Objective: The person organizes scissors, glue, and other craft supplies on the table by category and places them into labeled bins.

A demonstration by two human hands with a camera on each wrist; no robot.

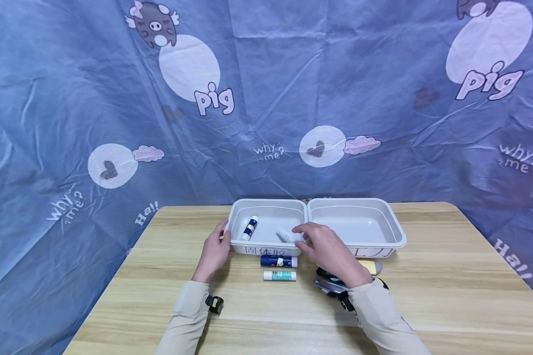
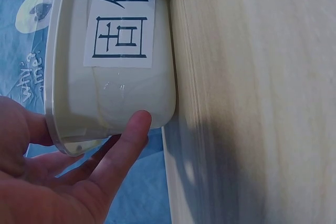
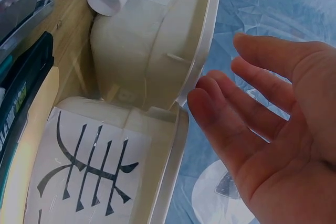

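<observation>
My left hand (image 1: 215, 249) rests at the left end of the left white bin (image 1: 235, 217), with fairly straight fingers against its side and rim. Over that bin's right wall hovers my right hand (image 1: 326, 246), its fingers spread with nothing between them. Just left of its fingertips lies a white glue stick (image 1: 284, 234), somewhat blurred, inside the bin. Farther left in the same bin is a blue-and-white glue stick (image 1: 249, 228). On the table before the bin lie a dark blue glue stick (image 1: 279, 261) and a green-and-white glue stick (image 1: 280, 276).
The right white bin (image 1: 401, 239) adjoins the left one; both carry front paper labels with Chinese characters. Utility knives (image 1: 330, 286), partly hidden by my right forearm, lie in front of it, near a yellow-and-grey one (image 1: 370, 267). A patterned blue cloth (image 1: 266, 98) hangs behind the table.
</observation>
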